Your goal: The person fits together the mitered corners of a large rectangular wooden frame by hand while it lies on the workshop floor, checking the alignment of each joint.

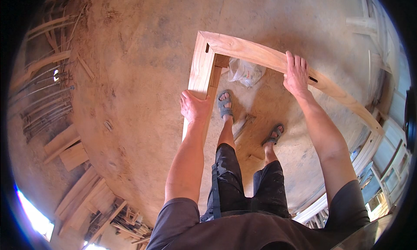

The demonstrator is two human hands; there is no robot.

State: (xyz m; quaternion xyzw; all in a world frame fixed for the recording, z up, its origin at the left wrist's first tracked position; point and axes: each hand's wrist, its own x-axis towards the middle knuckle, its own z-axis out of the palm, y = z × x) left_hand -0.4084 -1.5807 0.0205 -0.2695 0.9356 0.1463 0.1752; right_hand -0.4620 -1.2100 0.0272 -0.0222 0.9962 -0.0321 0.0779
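Note:
A large wooden frame [247, 50] of pale planed boards is in front of me, its mitred corner pointing away. My left hand [194, 106] grips the left board partway down from that corner, the thumb over its inner edge. On the long far board, my right hand [297, 74] is wrapped over the edge, right of the middle. Dark slots show in the wood, one near the corner and one just right of my right hand. The frame's right end bends back toward me near the picture's rim. The undersides of both hands' grips are hidden.
A whitish plastic bag [246, 72] lies on the floor inside the frame's outline. Near my sandalled feet is a wood offcut [243, 125]. Stacked boards [84, 193] and leaning strips [47, 106] line the left side. More long timber [367, 152] stands at the right.

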